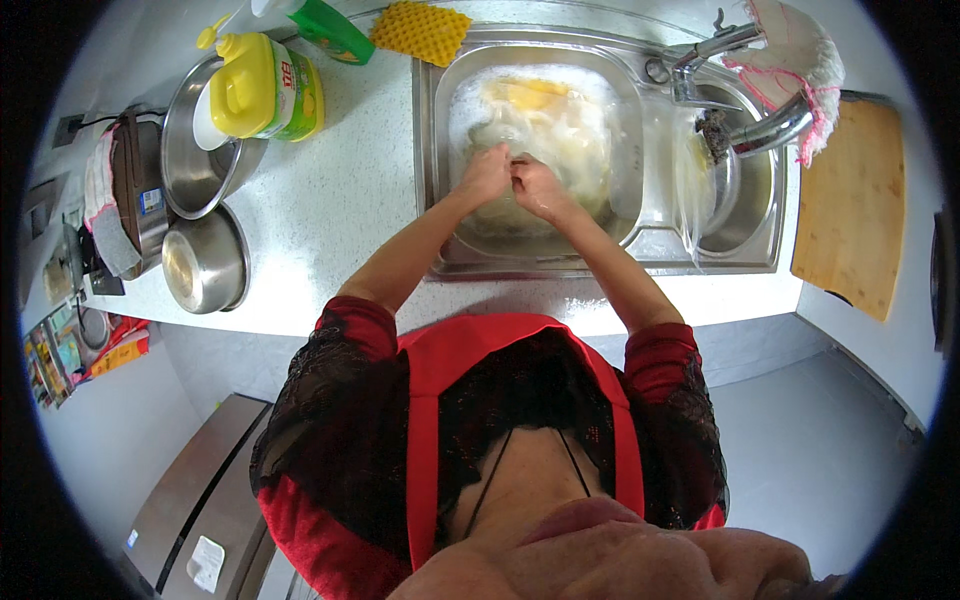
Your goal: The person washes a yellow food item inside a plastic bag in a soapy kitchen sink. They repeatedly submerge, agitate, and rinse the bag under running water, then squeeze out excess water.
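Note:
Foamy, cloudy water fills the large basin of a stainless steel sink [628, 150]. My left hand [489, 174] and my right hand [538, 187] meet above it, fingers curled in and almost touching. Whatever may be between the fingertips is too small and blurred to make out. Just beyond them, a pale, crumpled, see-through item [499, 133] lies in the water. Something yellow [536, 94] shows through the suds at the back of the basin; its shape is hidden by foam.
Right of the basin, clear plastic film [694, 187] drapes into a small round basin under the faucet [686, 71], beside a wooden cutting board [851, 202]. On the left stand a yellow detergent jug [247, 90], steel bowl [176, 142] and steel pot [202, 259]. A yellow sponge [421, 31] lies behind.

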Available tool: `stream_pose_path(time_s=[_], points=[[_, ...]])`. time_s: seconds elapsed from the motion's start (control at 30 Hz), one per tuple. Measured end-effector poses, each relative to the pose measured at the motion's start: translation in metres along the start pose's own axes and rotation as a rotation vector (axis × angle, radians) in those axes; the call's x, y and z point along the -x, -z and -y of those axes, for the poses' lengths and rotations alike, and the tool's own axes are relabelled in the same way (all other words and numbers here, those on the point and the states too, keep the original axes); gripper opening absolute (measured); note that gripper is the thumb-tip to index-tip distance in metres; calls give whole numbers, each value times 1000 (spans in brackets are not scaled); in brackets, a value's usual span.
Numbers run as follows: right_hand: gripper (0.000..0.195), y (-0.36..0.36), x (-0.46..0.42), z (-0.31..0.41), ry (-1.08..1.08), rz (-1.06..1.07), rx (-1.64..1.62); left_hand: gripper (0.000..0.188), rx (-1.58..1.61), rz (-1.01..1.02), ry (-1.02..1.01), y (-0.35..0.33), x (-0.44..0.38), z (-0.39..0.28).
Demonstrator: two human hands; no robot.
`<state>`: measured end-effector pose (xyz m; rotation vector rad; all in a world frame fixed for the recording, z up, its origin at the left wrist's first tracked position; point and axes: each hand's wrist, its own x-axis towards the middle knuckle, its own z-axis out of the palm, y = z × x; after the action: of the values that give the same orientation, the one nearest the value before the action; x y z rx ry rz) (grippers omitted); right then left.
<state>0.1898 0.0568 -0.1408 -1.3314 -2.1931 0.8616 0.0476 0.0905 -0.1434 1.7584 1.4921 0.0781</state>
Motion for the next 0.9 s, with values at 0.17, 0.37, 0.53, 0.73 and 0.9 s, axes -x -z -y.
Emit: stream_pose_path(time_s=[0.17,0.37,0.53,0.73,0.9], points=[[21,-12,-13,21,-25,172,-26,21,-73,69,-139,50,31,-32],[23,-60,-33,-19,-111,-183,173,19,-259,-95,-330,96,53,-78],[30,33,-63,77,-249,-75,344,18,-448,-100,-473,144,50,-118],[38,41,-73,53,-241,-3,452,17,-506,-239,-687,125,37,-169],[45,42,-69,30,-247,174,557,15,-458,-87,-767,58,40,-172]])
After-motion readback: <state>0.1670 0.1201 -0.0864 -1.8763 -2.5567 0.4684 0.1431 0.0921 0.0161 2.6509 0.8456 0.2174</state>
